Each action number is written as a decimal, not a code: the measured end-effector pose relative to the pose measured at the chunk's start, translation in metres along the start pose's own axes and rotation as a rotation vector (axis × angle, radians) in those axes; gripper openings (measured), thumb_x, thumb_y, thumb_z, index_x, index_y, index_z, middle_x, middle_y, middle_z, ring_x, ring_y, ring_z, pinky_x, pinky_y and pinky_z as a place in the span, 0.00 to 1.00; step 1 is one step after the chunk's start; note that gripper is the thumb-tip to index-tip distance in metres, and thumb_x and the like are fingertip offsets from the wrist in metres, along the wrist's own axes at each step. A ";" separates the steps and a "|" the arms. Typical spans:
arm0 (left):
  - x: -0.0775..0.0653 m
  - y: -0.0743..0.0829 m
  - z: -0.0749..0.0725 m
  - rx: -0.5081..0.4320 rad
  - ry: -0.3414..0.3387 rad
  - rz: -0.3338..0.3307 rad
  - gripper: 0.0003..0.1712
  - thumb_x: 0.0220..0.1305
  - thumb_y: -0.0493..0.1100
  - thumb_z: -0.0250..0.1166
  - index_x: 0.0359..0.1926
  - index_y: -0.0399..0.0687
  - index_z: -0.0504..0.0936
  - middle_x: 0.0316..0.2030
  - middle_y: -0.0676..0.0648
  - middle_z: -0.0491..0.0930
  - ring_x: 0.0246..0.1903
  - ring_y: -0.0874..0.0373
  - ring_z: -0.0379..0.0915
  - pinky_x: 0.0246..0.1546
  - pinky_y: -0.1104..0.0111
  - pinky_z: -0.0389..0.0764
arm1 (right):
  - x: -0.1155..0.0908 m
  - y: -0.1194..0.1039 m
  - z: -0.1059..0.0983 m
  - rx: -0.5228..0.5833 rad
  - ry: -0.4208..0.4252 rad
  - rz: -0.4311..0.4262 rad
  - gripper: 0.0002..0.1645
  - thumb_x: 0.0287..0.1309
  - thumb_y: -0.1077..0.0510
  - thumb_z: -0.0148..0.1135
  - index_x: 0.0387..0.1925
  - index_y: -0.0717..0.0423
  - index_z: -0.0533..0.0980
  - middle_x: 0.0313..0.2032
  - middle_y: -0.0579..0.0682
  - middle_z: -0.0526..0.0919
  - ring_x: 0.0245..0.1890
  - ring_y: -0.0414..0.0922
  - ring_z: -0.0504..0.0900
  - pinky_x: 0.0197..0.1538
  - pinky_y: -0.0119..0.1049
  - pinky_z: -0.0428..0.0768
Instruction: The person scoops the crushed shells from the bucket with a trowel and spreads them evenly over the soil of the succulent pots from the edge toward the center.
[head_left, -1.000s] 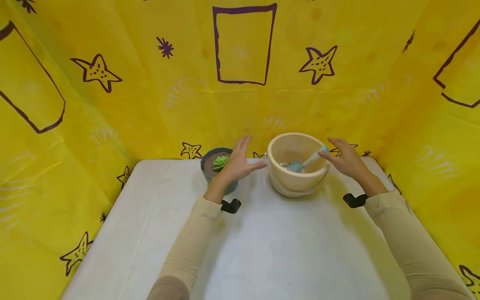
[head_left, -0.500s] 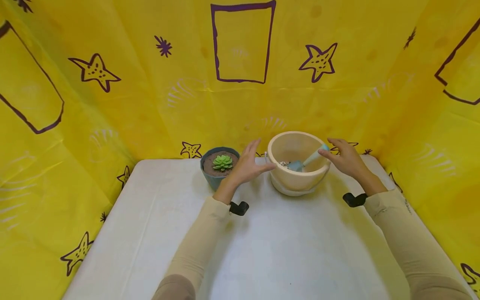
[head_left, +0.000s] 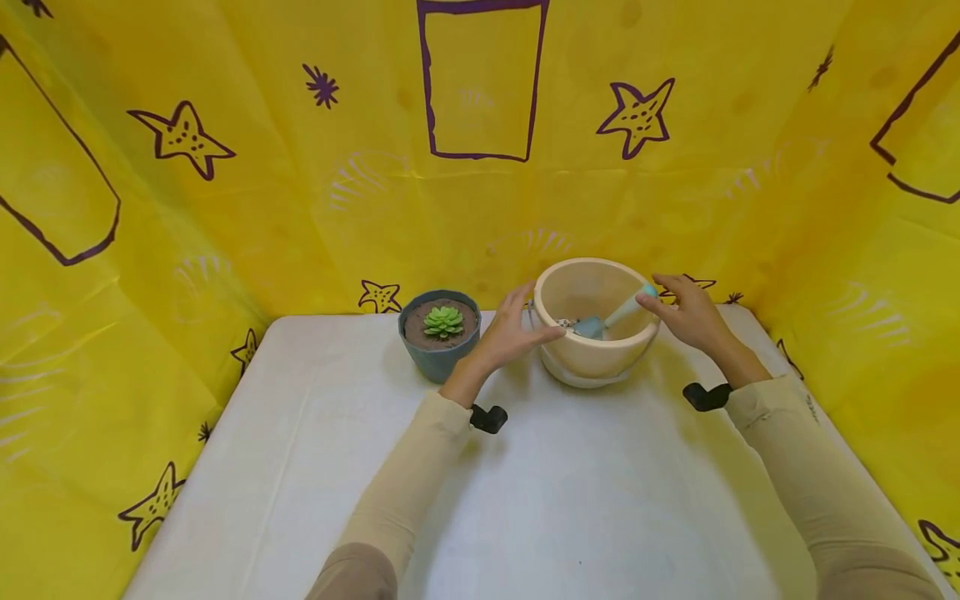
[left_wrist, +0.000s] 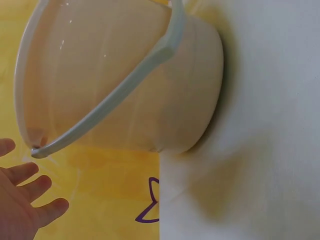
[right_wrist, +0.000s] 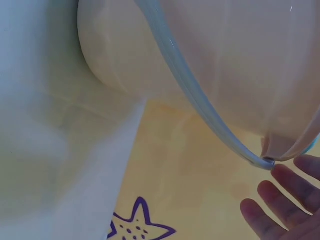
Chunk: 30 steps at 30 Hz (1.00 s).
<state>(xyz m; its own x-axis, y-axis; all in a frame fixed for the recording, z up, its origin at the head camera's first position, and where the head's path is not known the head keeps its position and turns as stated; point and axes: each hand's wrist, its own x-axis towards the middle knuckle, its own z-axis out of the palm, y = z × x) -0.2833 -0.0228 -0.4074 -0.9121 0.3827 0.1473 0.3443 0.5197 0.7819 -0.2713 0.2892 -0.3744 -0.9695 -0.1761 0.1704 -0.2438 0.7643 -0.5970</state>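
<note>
A cream plastic bucket (head_left: 581, 357) stands upright at the back of the table, its pale handle (left_wrist: 120, 95) folded down across the front. Inside it lies a toy shovel with a light blue blade (head_left: 590, 327), its handle leaning on the right rim, beside some small speckled bits (head_left: 565, 323). My left hand (head_left: 508, 335) is at the bucket's left side with fingers spread, the thumb overlapping the rim in the head view. On the other side, the fingers of my right hand (head_left: 693, 317) are spread right at the handle's pivot, close to the shovel's tip.
Left of the bucket, a blue-grey pot (head_left: 438, 364) holds brown soil and a green succulent (head_left: 444, 322). A white-covered table (head_left: 585, 483) carries both. Yellow sheeting (head_left: 465, 208) with purple drawings rises behind and along both sides.
My left hand has moved right, from in front of the plant pot to the bucket's left side, uncovering the succulent. The right hand has stayed almost in place.
</note>
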 end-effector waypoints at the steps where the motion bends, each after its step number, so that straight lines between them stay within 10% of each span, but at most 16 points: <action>1: 0.000 0.000 0.001 -0.001 -0.001 0.001 0.57 0.55 0.65 0.68 0.77 0.56 0.48 0.75 0.44 0.49 0.74 0.44 0.48 0.68 0.43 0.62 | 0.000 0.000 0.000 0.006 0.005 -0.006 0.43 0.69 0.42 0.53 0.70 0.71 0.58 0.67 0.73 0.62 0.65 0.70 0.61 0.64 0.68 0.62; 30: 0.005 -0.003 0.013 -0.009 0.015 -0.040 0.59 0.53 0.66 0.69 0.77 0.57 0.48 0.74 0.46 0.53 0.72 0.47 0.55 0.68 0.47 0.65 | 0.000 0.004 0.013 0.068 0.135 -0.053 0.31 0.71 0.50 0.53 0.62 0.71 0.69 0.56 0.70 0.74 0.52 0.62 0.72 0.50 0.53 0.73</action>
<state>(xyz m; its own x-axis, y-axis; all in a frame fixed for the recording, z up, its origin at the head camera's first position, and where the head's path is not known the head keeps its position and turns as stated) -0.2862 -0.0121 -0.4171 -0.9283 0.3501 0.1254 0.3060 0.5274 0.7926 -0.2724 0.2846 -0.3871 -0.9441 -0.1265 0.3045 -0.3003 0.7114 -0.6354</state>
